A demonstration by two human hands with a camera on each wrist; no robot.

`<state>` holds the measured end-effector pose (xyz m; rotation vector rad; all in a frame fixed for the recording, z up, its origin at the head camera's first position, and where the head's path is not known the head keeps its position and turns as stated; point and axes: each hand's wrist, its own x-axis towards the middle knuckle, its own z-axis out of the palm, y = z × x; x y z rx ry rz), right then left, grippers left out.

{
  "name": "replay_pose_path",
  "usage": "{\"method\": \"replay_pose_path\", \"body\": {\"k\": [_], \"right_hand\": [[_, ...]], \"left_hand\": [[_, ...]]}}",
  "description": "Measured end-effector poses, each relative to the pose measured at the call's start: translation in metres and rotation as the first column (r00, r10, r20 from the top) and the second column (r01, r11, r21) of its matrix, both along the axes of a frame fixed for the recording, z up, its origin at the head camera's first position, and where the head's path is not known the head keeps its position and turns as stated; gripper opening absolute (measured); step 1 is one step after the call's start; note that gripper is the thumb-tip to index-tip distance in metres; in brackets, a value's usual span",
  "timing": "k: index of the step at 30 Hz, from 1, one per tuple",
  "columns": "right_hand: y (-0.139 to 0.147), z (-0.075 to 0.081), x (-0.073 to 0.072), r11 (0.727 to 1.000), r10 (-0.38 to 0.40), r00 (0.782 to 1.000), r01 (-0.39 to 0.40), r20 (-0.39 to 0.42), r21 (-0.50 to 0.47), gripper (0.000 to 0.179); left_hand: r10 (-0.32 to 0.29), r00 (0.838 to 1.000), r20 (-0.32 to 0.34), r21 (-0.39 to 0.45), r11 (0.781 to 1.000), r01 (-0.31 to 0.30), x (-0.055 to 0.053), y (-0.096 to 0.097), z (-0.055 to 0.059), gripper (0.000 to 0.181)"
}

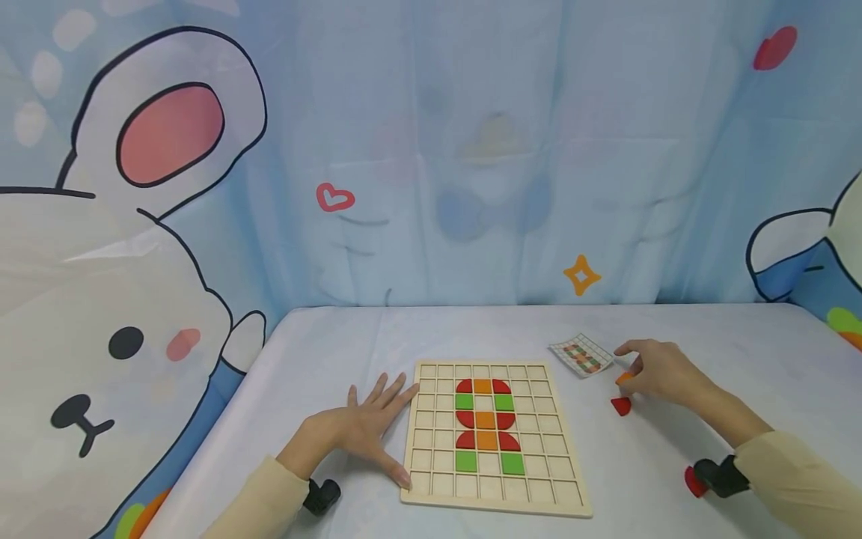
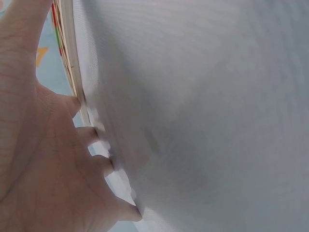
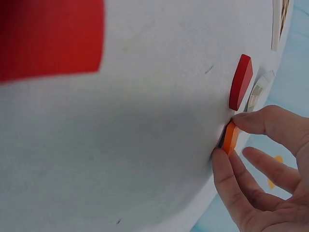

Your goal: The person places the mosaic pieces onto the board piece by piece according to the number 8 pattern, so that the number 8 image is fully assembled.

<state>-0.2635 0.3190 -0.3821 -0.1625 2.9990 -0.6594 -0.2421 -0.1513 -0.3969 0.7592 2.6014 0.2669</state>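
A wooden grid board (image 1: 431, 486) lies on the white table, with red quarter-round, orange square and green square tiles set in its middle columns. My left hand (image 1: 367, 427) is spread flat at the board's left edge, thumb and fingertips touching the frame. Off the board's right side, my right hand (image 1: 663, 374) pinches an orange tile (image 3: 231, 137) between thumb and fingers, low over the tabletop. Close beside that tile lies a red tile (image 3: 241, 83) with a curved side. A pattern card (image 1: 582, 355) rests just left of the right hand's fingertips.
Another red tile (image 1: 695, 481) lies near the right wrist, partly behind the black wrist camera (image 1: 723, 477). A blue cartoon-print curtain (image 1: 485, 150) hangs along the table's far edge.
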Motion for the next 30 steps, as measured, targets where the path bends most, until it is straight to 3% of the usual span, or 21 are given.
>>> {"method": "replay_pose_path", "body": {"k": [13, 30], "right_hand": [[-0.013, -0.001, 0.005, 0.997, 0.033, 0.998, -0.029, -0.059, 0.072, 0.035], [-0.006, 0.003, 0.014, 0.998, 0.029, 0.992, -0.035, -0.122, -0.044, 0.024]], "left_hand": [[0.004, 1.0, -0.005, 0.0, 1.0, -0.004, 0.0, 0.0, 0.0, 0.131], [-0.001, 1.0, -0.017, -0.008, 1.0, 0.001, 0.002, 0.001, 0.001, 0.131]]}}
